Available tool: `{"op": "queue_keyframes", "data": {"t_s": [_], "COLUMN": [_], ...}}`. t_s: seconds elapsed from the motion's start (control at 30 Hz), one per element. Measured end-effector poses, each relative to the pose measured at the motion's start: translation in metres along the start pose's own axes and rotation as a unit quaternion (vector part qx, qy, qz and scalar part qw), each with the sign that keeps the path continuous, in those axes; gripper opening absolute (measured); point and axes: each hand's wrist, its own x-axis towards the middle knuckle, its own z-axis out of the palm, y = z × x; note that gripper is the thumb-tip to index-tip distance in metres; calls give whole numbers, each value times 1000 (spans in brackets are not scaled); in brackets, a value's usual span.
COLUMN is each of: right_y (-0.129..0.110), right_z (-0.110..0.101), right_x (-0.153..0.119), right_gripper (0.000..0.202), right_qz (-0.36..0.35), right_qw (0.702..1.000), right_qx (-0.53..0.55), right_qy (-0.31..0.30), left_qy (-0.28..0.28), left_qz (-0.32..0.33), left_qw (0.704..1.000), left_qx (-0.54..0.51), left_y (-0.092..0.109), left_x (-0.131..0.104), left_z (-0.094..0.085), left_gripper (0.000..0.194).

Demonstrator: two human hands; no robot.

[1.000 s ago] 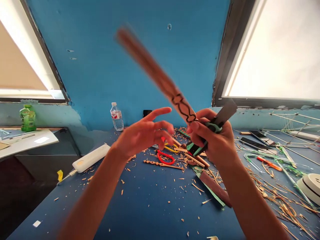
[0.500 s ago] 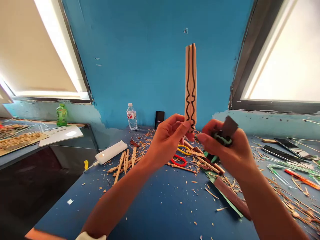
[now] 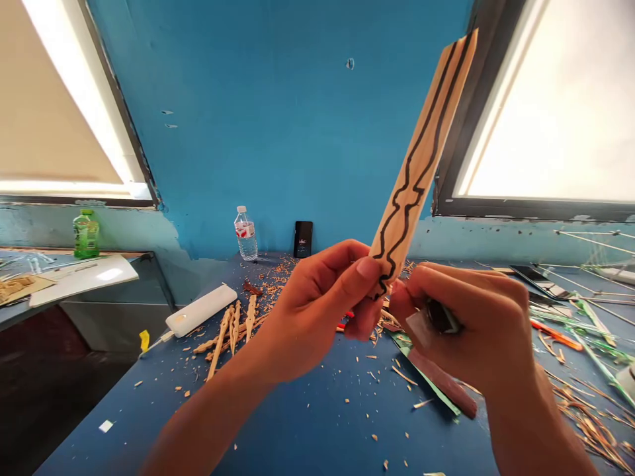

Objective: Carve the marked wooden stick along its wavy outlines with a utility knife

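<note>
1. The left hand (image 3: 322, 304) pinches the low end of a wood stick (image 3: 417, 178) between thumb and fingers.
2. The right hand (image 3: 461, 311) is curled around a dark tool (image 3: 440, 316), mostly hidden. Its fingertips are just beside the stick's low end; I can't tell if they touch it.
3. The stick is up in the air above the table (image 3: 317, 423), tilted, its top leaning right. Two wavy black lines are drawn along it.
4. Below the right hand, a brown strip (image 3: 441, 382) lies on the table.
5. Left of the left hand are some bumpy carved sticks (image 3: 233, 330), near a white bar (image 3: 201, 309) with a cord.
6. Farther back stands a clear bottle (image 3: 246, 238). Its label is red and white, with words too small to read.
7. A black phone (image 3: 303, 239) stands by the blue wall (image 3: 297, 132); its tiny pale screen writing can't be read.
</note>
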Motion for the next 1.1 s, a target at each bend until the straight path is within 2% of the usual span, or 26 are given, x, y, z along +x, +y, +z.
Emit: {"op": "queue_keyframes", "data": {"t_s": [0.13,0.3,0.43,0.73,0.9,1.1], "right_y": [-1,-1,-1,1,9,21], "right_z": [1,2,4,4,10,19], "right_x": [-3,-3,0,-1,-2,0], "right_gripper": [20,18,19,16,16,14], "right_qz": [29,51,33,48,103,172], "right_qw": [999,995,995,994,991,981], "right_qx": [27,84,91,93,57,5], "right_qy": [1,-22,-14,-39,-68,-91], "left_qy": [-11,-39,-31,-23,-26,-2], "left_qz": [-12,-9,-5,-6,-9,-8], "left_qw": [999,999,998,997,997,1000], "left_qx": [36,30,48,69,76,26], "left_y": [-6,-10,-11,-11,-19,-32], "left_x": [1,6,5,7,10,22], "left_z": [2,5,4,4,-2,-5], "left_gripper": [24,24,23,22,28,31]}}
